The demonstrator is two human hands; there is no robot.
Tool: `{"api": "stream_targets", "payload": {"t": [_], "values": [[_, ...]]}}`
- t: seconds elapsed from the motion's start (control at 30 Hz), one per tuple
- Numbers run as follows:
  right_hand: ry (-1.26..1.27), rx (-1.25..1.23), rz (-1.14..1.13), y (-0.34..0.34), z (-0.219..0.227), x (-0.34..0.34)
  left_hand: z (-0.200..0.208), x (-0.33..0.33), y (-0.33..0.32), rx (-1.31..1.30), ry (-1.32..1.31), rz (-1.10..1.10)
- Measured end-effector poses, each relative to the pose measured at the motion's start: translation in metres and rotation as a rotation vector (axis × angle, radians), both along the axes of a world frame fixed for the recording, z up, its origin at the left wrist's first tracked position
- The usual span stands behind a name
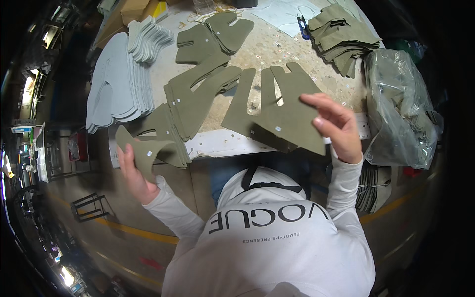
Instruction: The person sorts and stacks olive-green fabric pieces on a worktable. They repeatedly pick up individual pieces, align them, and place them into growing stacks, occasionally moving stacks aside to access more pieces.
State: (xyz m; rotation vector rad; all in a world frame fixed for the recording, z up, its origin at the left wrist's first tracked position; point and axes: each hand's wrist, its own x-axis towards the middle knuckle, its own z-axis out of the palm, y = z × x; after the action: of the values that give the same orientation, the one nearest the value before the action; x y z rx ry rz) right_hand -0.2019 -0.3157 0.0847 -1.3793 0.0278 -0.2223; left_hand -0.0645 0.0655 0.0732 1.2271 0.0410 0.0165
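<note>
My left hand [133,171] grips an olive-green cut fabric piece [138,146] with a small white sticker, its thumb on top. That piece hangs off the table's left front, beside a fanned stack of similar pieces [168,121]. At centre right, my right hand [339,126] is over the right edge of another olive piece [292,111], which has slots and a white sticker. Its thumb and forefinger are apart, with fingertips over the fabric. Partly under this piece lies another olive one [241,101]; both reach the table's front edge.
Grey-blue cut pieces [121,79] are stacked at the left. More olive pieces lie at the back [215,37] and far right [341,37], near blue-handled thread snips [303,27]. A clear plastic bag [401,109] hangs at the right edge. Scraps litter the table [277,47].
</note>
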Motion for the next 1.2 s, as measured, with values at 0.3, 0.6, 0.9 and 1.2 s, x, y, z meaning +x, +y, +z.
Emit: {"api": "stream_targets", "payload": {"t": [0.3,0.6,0.9,1.2], "values": [[0.059,0.048,-0.006,0.023,-0.010,0.021,-0.010,0.006,-0.036,0.029,-0.116,-0.111],[0.273,-0.387,0.020,0.029,-0.059,0.005,-0.023,0.003,-0.030,0.073,-0.048,-0.074],[0.195,-0.340,-0.078,0.029,-0.069,0.001,-0.027,-0.001,-0.021,0.109,-0.071,-0.028],[0.167,-0.555,-0.101,0.038,-0.058,-0.004,-0.013,-0.001,-0.029,0.096,-0.093,-0.050]]}}
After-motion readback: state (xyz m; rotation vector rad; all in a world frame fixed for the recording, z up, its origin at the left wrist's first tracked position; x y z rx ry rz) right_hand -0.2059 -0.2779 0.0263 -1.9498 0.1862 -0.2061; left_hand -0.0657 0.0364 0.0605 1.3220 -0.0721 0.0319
